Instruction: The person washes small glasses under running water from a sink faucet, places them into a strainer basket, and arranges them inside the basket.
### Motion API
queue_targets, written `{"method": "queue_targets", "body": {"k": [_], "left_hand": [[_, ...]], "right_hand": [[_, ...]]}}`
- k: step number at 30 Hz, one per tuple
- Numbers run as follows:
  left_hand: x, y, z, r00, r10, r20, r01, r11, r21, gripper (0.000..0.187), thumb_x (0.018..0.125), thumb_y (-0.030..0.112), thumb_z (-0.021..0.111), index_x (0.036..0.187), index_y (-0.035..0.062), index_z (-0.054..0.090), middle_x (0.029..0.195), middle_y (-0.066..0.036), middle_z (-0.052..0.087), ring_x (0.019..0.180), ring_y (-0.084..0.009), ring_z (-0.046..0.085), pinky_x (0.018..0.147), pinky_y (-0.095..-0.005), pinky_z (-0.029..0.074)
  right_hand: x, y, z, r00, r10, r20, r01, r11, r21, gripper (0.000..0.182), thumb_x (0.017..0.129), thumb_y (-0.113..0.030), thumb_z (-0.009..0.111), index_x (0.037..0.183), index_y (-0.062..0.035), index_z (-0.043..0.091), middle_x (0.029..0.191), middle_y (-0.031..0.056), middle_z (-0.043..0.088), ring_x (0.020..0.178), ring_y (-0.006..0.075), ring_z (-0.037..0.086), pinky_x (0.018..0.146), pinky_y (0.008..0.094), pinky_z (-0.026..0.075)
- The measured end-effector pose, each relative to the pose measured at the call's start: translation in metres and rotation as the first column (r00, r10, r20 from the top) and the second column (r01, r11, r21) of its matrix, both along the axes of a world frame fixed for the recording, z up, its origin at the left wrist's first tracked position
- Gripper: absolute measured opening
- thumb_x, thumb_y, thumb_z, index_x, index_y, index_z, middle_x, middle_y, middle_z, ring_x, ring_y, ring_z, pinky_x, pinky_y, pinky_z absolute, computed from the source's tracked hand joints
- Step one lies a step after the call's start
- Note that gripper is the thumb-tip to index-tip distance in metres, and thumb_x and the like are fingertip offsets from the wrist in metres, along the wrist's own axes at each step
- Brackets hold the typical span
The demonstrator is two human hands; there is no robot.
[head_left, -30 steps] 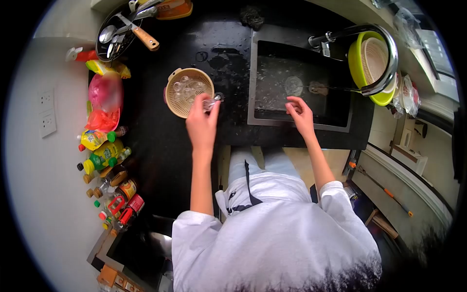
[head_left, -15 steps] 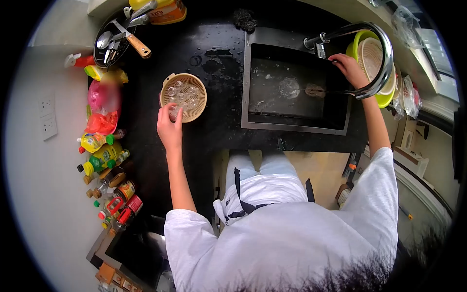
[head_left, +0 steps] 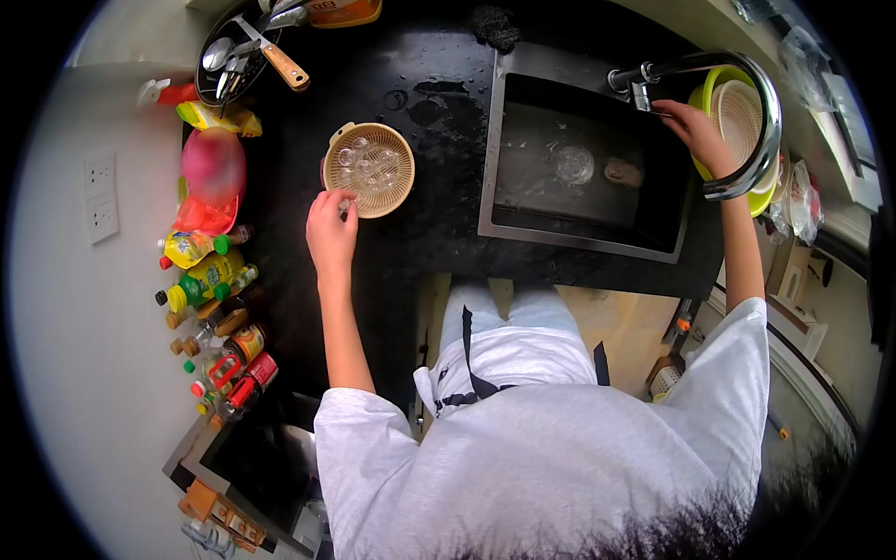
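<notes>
My left hand is at the near-left rim of a beige strainer basket, with fingers closed. A clear glint shows at its fingertips, seemingly a small glass, mostly hidden by the fingers. Several small clear glasses lie inside the basket. Over at the sink's far-right corner, my right hand has its fingertips closed on the lever of the faucet. Below is a dark sink with a round drain and a brownish lump, perhaps a sponge.
Bottles and bags line the left wall. A dark bowl of utensils stands far left, a wood-handled knife across it. A black scrubber lies behind the sink. Green and white basins stand right, behind the faucet.
The view has shifted slightly. My left hand has drawn back from among the glasses to the basket's rim. A streak from the faucet spout no longer shows. My right hand stays at the lever.
</notes>
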State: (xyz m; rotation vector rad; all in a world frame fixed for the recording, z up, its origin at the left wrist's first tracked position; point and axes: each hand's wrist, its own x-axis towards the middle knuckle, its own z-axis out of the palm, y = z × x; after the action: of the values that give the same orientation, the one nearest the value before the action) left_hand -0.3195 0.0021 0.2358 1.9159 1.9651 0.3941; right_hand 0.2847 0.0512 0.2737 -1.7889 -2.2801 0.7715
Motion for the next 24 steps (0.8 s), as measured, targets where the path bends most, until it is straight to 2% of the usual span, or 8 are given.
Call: {"method": "queue_targets", "body": {"k": [1, 2, 10, 14, 17, 20, 22, 24], "left_hand": [[0.002, 0.001, 0.000, 0.999, -0.041, -0.003, 0.041, 0.999, 0.018, 0.022, 0.079, 0.005, 0.072, 0.100, 0.0073, 0.066, 0.098, -0.009, 0.068, 0.096, -0.0300, 0.064, 0.083, -0.0399, 0.052], [0.003, 0.002, 0.000, 0.997, -0.083, -0.005, 0.083, 0.996, 0.035, 0.023, 0.078, 0.003, 0.072, 0.099, 0.0067, 0.066, 0.098, -0.010, 0.068, 0.096, -0.0306, 0.064, 0.084, -0.0408, 0.052], [0.005, 0.011, -0.023, 0.970, -0.133, -0.201, 0.133, 0.991, -0.012, 0.028, 0.073, 0.006, 0.077, 0.098, 0.0097, 0.066, 0.096, -0.007, 0.070, 0.094, -0.0294, 0.061, 0.083, -0.0412, 0.049], [0.007, 0.011, -0.026, 0.970, -0.124, -0.210, 0.126, 0.992, -0.006, 0.029, 0.072, 0.007, 0.078, 0.099, 0.0102, 0.067, 0.098, -0.006, 0.071, 0.096, -0.0280, 0.061, 0.083, -0.0405, 0.048], [0.009, 0.009, -0.020, 0.984, -0.111, -0.142, 0.114, 0.993, 0.018, 0.035, 0.073, 0.008, 0.078, 0.105, 0.0111, 0.066, 0.101, -0.006, 0.071, 0.098, -0.0280, 0.060, 0.085, -0.0403, 0.048], [0.007, 0.006, -0.017, 0.999, -0.054, -0.004, 0.054, 0.998, 0.021, 0.041, 0.074, 0.010, 0.078, 0.112, 0.0106, 0.065, 0.104, -0.005, 0.070, 0.099, -0.0279, 0.060, 0.087, -0.0399, 0.048], [0.002, 0.001, -0.022, 0.998, -0.037, 0.058, 0.033, 0.997, 0.070, 0.043, 0.075, 0.012, 0.079, 0.116, 0.0088, 0.063, 0.107, -0.006, 0.068, 0.100, -0.0283, 0.059, 0.089, -0.0394, 0.048], [0.000, 0.000, -0.024, 0.998, -0.031, 0.062, 0.023, 0.992, 0.122, 0.043, 0.074, 0.012, 0.079, 0.114, 0.0080, 0.064, 0.108, -0.007, 0.067, 0.100, -0.0290, 0.059, 0.088, -0.0400, 0.049]], "right_hand": [[-0.004, -0.003, 0.000, 0.996, -0.068, -0.054, 0.071, 0.996, 0.046, 0.021, 0.095, -0.011, 0.060, 0.112, -0.0009, 0.066, 0.105, 0.0177, 0.070, 0.098, 0.0361, 0.067, 0.086, 0.0402, 0.052], [0.002, -0.004, -0.003, 0.999, -0.024, 0.048, 0.021, 0.998, 0.051, 0.022, 0.096, -0.012, 0.058, 0.114, -0.0013, 0.065, 0.106, 0.0172, 0.070, 0.098, 0.0354, 0.067, 0.086, 0.0399, 0.052], [0.007, 0.000, 0.002, 0.994, 0.069, 0.087, -0.065, 0.997, -0.046, 0.022, 0.100, -0.012, 0.055, 0.116, 0.0007, 0.063, 0.110, 0.0167, 0.067, 0.102, 0.0348, 0.065, 0.089, 0.0385, 0.050], [0.001, -0.060, -0.039, 0.848, -0.433, -0.306, 0.486, 0.865, 0.122, 0.058, 0.098, -0.012, 0.064, 0.151, -0.0128, 0.040, 0.102, 0.0041, 0.065, 0.082, 0.0080, 0.057, 0.077, 0.0234, 0.048], [-0.047, -0.134, -0.084, 0.598, -0.717, -0.357, 0.786, 0.612, 0.087, 0.041, 0.096, -0.013, 0.066, 0.136, -0.0088, 0.053, 0.083, -0.0021, 0.058, 0.071, 0.0038, 0.048, 0.066, 0.0195, 0.042], [-0.152, -0.163, -0.096, 0.686, -0.685, -0.246, 0.688, 0.721, -0.087, 0.024, 0.090, -0.011, 0.071, 0.114, -0.0070, 0.066, 0.068, -0.0049, 0.050, 0.061, 0.0033, 0.042, 0.057, 0.0204, 0.038], [-0.218, -0.133, -0.084, 0.817, -0.527, -0.234, 0.491, 0.848, -0.197, 0.022, 0.088, -0.007, 0.071, 0.110, -0.0055, 0.068, 0.069, 0.0018, 0.056, 0.058, 0.0070, 0.048, 0.057, 0.0228, 0.043], [-0.278, -0.082, -0.069, 0.912, -0.225, -0.341, 0.242, 0.970, 0.005, 0.020, 0.084, -0.004, 0.071, 0.104, -0.0056, 0.069, 0.082, 0.0066, 0.065, 0.063, 0.0162, 0.057, 0.060, 0.0293, 0.049]]}}
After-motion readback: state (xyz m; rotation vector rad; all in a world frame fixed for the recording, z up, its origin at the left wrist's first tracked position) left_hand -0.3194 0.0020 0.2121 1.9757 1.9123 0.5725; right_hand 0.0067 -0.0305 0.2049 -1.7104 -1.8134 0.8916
